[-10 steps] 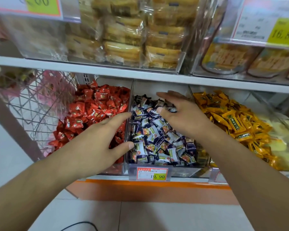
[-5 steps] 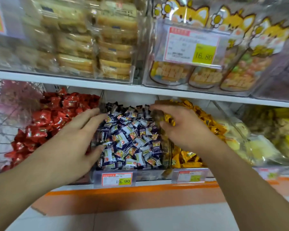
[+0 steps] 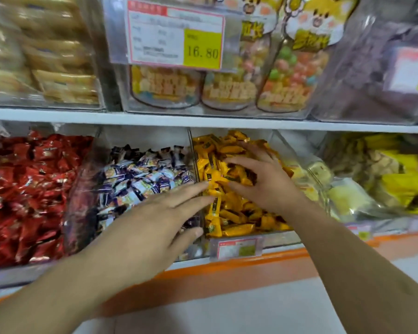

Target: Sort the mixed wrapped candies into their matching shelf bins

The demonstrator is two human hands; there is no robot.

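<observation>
My right hand (image 3: 263, 182) lies spread on the yellow candies (image 3: 229, 213) in their clear bin (image 3: 279, 233), its grip wide and holding nothing I can see. My left hand (image 3: 155, 218) reaches flat over the front of the blue-and-white candies (image 3: 140, 179), fingertips at the divider beside the yellow bin, grip likewise wide; red candies (image 3: 27, 189) fill the bin further left.

Red candies (image 3: 27, 189): glossy foil-like wrappers. Yellow candies (image 3: 229, 213): shiny film. Bin divider (image 3: 195, 160): clear smooth plastic. Price tag (image 3: 176, 37): paper behind glossy clear holder. Shelf edge (image 3: 155, 119): smooth white, matt.
</observation>
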